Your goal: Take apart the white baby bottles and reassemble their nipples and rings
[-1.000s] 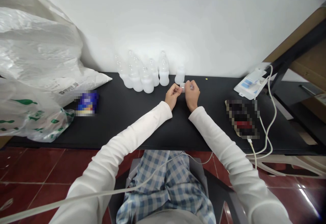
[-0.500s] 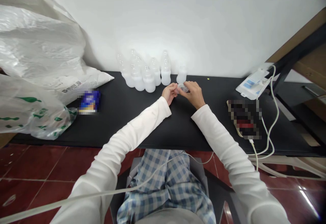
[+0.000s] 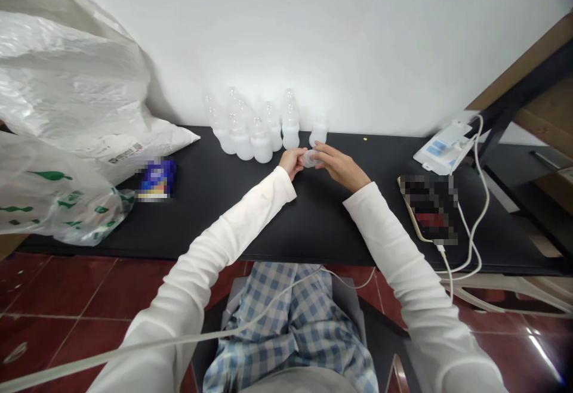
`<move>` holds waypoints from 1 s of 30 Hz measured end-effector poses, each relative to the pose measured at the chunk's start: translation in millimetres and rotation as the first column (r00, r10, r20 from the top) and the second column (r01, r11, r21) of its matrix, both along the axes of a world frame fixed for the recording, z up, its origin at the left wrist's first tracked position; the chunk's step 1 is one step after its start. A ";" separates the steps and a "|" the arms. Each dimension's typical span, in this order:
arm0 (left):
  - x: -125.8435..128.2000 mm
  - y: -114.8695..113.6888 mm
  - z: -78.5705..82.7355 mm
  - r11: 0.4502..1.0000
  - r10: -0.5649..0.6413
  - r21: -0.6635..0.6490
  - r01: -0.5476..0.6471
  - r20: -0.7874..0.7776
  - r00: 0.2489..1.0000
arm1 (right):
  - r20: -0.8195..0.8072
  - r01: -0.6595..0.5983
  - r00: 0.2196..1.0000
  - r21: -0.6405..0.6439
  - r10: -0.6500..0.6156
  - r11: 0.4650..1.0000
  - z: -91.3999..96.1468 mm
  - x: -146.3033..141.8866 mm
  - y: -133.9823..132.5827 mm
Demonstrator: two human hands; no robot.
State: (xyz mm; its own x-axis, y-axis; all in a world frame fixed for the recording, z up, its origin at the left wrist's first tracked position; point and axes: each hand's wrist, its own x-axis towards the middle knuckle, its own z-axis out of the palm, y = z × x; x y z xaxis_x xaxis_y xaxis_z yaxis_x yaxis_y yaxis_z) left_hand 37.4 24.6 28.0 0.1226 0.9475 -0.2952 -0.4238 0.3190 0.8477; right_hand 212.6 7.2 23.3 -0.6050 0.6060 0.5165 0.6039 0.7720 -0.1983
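Looking down through the head camera, I have both hands close together near the centre of the frame, over the black worktop point(image 3: 268, 220). My left hand point(image 3: 292, 163) has its grip narrowed on a small clear plastic piece point(image 3: 310, 158), pinching its left side with the fingertips. My right hand point(image 3: 339, 165) is on the other side, fingers stretched and lightly curved at the piece's right edge; I cannot tell whether that grip bears on it or only rests there. So the piece lies between the hands, just left of the right fingertips, and fingers hide too much of it for me to read its long axis. The relation I judge most telling is with the lone white bottle point(image 3: 319, 132): it stands upright just beyond the piece, slightly higher and to the right in the frame, with my right hand the nearer one. At upper centre, a cluster of white bottles point(image 3: 262, 148) with clear domed tops stands apart, closer to my left hand.
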 end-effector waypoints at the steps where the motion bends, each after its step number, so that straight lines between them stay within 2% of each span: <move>1: -0.1 -0.1 -0.4 1.000 0.006 0.020 -0.005 -0.016 1.000 | -0.001 -0.011 1.000 0.010 0.011 1.000 0.5 0.6 -1.2; 5: 0.8 -0.6 -2.8 0.996 0.010 0.085 -0.003 -0.081 0.997 | 0.041 -0.021 0.999 0.067 0.018 0.998 -0.7 4.7 -2.7; 9: 1.6 -0.2 -3.7 0.996 0.003 0.088 0.009 -0.126 0.992 | 0.106 -0.052 0.994 0.112 0.040 0.992 -3.2 7.2 -1.9; 18: -1.2 1.4 -2.9 0.996 -0.051 0.060 0.070 -0.275 0.960 | 0.187 -0.095 0.980 0.108 0.073 0.990 4.1 5.6 -9.7; 23: -10.2 8.7 -3.4 0.991 -0.134 -0.048 0.125 -0.340 0.931 | 0.163 -0.112 0.980 0.006 0.110 0.994 11.0 3.4 -16.3; 26: -20.5 14.0 -3.3 0.972 -0.208 -0.174 0.159 -0.316 0.926 | 0.109 -0.142 0.984 0.024 0.138 0.990 15.8 9.0 -19.9; 28: -25.0 15.6 -2.9 0.967 -0.212 -0.200 0.159 -0.281 0.936 | 0.011 -0.054 0.999 0.069 0.054 0.996 17.3 16.7 -18.6; 30: -24.4 14.6 -2.5 0.979 -0.164 -0.159 0.127 -0.245 0.956 | -0.098 0.126 0.988 0.082 -0.118 0.989 15.6 26.0 -12.3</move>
State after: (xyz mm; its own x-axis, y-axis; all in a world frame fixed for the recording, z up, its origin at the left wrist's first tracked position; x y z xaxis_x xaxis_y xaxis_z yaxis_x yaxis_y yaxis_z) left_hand 13.0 39.2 25.5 0.1594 0.8717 -0.4633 -0.1388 0.4844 0.8637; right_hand 238.6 -5.1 38.9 -0.4763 0.6222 0.6213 0.6768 0.7105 -0.1927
